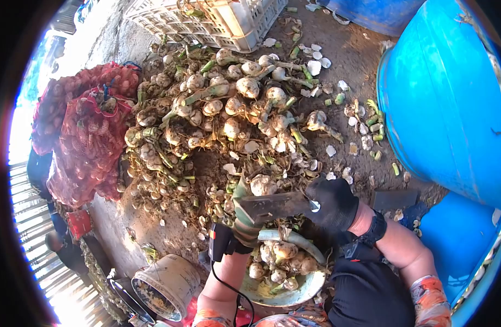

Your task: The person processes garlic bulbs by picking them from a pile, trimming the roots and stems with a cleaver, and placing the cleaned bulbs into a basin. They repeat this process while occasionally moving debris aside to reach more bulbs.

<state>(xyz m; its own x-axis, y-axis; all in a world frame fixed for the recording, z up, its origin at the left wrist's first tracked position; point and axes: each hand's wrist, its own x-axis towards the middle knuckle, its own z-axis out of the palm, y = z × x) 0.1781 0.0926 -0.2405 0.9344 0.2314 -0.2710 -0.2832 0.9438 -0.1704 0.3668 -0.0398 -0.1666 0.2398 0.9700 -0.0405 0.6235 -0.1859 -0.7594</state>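
My right hand (333, 203), in a black glove, is closed round the handle of a wide flat blade (275, 206). The blade reaches left across my left hand (247, 217), which wears a green and grey striped glove. Just above the blade, a whitish garlic bulb (263, 185) sits at the fingers of my left hand, which are partly hidden by the blade. Below my hands, a pale basin (310, 291) holds several trimmed bulbs (285, 250). A large heap of garlic with stalks (223, 103) lies on the ground beyond.
Red mesh sacks (92, 131) stand at the left, a white crate (228, 24) at the top. A large blue tub (447, 103) stands at the right. A dirty white bucket (168, 286) leans at the lower left. Peel and cut stalks (373, 122) litter the ground.
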